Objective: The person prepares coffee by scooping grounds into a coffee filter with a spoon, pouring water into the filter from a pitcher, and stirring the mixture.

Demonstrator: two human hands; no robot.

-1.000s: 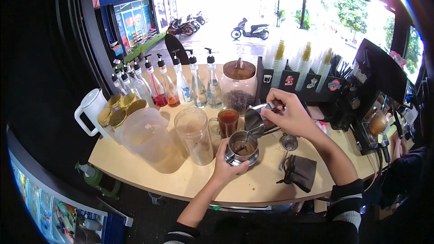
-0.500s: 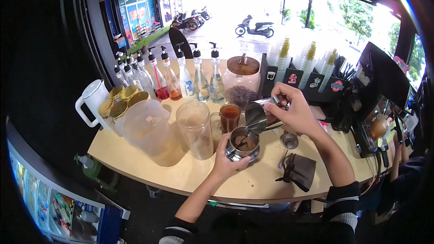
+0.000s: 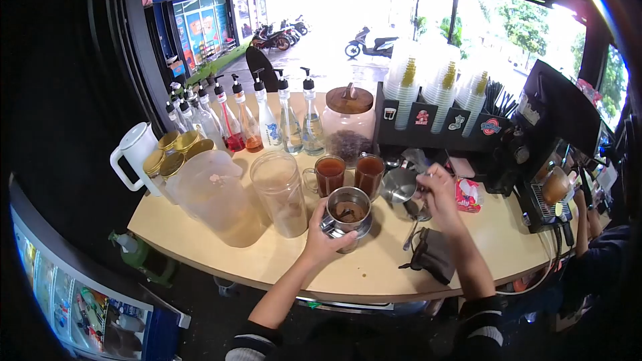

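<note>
My left hand (image 3: 322, 243) is closed round a shiny metal cup (image 3: 357, 226), steadying it near the table's front edge. Dark brown wet-looking stuff shows inside the cup. To the right, my right hand (image 3: 440, 190) grips a steel pitcher (image 3: 400, 185), its mouth turned towards me. Just behind the cup stand two glass mugs of reddish-brown drink, the left mug (image 3: 330, 175) and the right mug (image 3: 368, 174). A dark cloth pouch (image 3: 433, 255) lies below my right wrist, with a thin metal handle beside it.
Left of the cup are a tall clear jug (image 3: 279, 194) and a wide frosted jug (image 3: 214, 197). A white pitcher (image 3: 137, 154), gold-lidded jars and several pump bottles (image 3: 271, 117) line the back left. Behind sit a wooden-lidded jar (image 3: 349, 127) and a cup holder (image 3: 435, 117). Another person's arm shows at right.
My right hand has moved the pitcher right and down, away from above the metal cup. The second mug, formerly behind the pitcher, now shows. My left hand keeps its hold.
</note>
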